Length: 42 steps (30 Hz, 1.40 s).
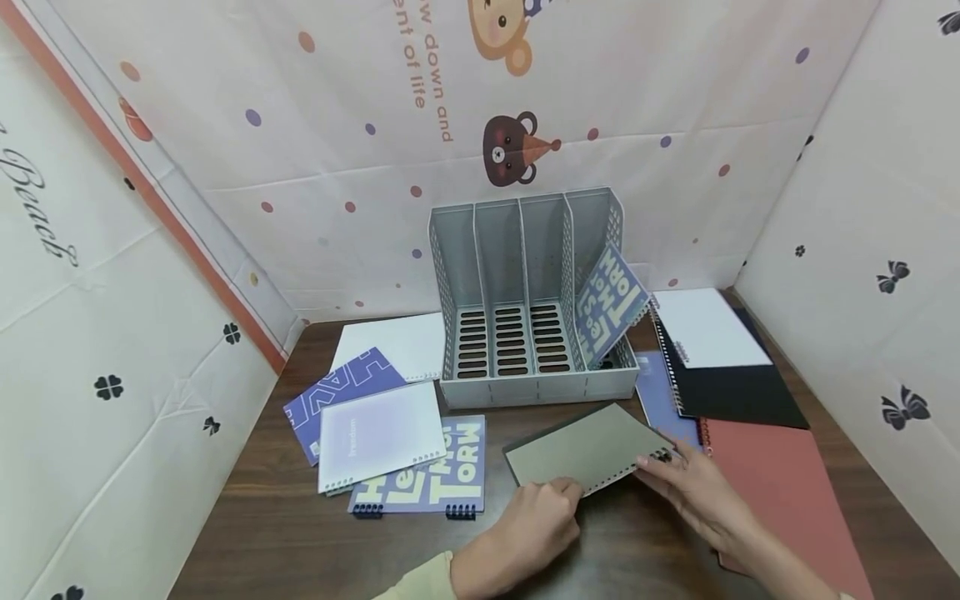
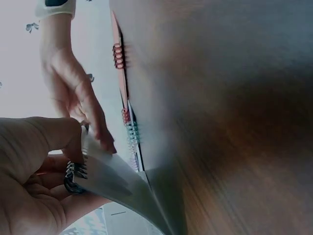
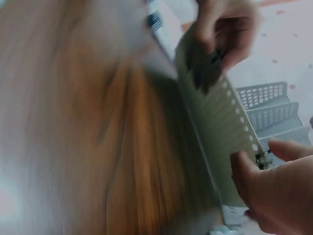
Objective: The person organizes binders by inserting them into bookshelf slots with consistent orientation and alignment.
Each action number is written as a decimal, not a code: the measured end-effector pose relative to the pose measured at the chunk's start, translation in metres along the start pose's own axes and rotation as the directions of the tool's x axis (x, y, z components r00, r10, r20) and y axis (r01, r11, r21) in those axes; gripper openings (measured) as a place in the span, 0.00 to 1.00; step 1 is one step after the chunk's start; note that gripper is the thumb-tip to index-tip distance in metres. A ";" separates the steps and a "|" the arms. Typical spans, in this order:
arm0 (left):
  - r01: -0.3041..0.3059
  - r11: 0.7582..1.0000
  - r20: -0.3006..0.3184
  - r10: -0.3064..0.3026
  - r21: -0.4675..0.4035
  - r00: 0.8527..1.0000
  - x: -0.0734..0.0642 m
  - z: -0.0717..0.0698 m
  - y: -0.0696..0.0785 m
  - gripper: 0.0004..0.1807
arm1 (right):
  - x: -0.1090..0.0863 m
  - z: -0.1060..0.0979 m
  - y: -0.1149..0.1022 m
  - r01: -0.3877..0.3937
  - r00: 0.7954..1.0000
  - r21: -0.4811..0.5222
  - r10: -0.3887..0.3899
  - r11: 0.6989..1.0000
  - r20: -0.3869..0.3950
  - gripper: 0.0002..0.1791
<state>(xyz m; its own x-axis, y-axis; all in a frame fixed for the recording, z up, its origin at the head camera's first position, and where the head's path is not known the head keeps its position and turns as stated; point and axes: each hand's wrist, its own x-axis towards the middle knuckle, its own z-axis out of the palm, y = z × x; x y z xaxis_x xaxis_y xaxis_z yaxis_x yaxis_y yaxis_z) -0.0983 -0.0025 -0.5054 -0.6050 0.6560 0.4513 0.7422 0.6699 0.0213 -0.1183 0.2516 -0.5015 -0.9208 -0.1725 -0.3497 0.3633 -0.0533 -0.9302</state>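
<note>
A grey-green spiral notebook (image 1: 585, 442) is tilted over the table in front of the grey file rack, its bound edge raised toward me. At that edge's left end, my left hand (image 1: 531, 525) pinches the cover beside black binding rings, which show between thumb and fingers in the left wrist view. My right hand (image 1: 693, 490) holds the right end, thumb on one side and fingers on the other, by a second set of rings. The right wrist view shows the row of punched holes along the notebook's edge (image 3: 234, 105) between both hands.
The four-slot rack (image 1: 540, 387) holds a leaning blue lettered notebook (image 1: 611, 304) in its rightmost slot. On the left lie a lilac notebook (image 1: 382, 433), blue lettered ones and a white one (image 1: 397, 342). On the right are red (image 1: 780, 492), black (image 1: 750, 396), white and blue notebooks.
</note>
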 end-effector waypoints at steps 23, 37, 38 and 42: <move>-0.103 0.980 0.039 0.111 -0.169 0.993 0.010 -0.011 -0.016 0.16 | 0.005 0.017 0.007 -0.283 0.917 0.587 0.035 0.758 0.397 0.11; 0.601 0.729 -0.034 -0.645 -0.328 0.763 0.012 -0.031 -0.151 0.26 | -0.019 0.008 -0.027 -0.175 0.927 0.556 -0.055 0.813 0.372 0.16; 0.645 0.687 -0.003 -0.685 -0.335 0.729 0.014 -0.030 -0.161 0.28 | -0.020 0.008 -0.030 -0.156 0.928 0.549 -0.068 0.821 0.365 0.17; 0.734 0.559 0.111 -0.762 -0.385 0.639 0.020 -0.020 -0.192 0.30 | -0.024 0.006 -0.043 -0.107 0.940 0.537 -0.091 0.837 0.330 0.18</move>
<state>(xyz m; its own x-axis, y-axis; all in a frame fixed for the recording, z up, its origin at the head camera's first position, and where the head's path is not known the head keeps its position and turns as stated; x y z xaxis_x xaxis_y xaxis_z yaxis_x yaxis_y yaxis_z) -0.2475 -0.1253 -0.4823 -0.9836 -0.0526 0.1726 0.0819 0.7223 0.6867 -0.1109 0.2526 -0.4524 -0.8517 -0.4814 -0.2072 0.4788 -0.5539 -0.6811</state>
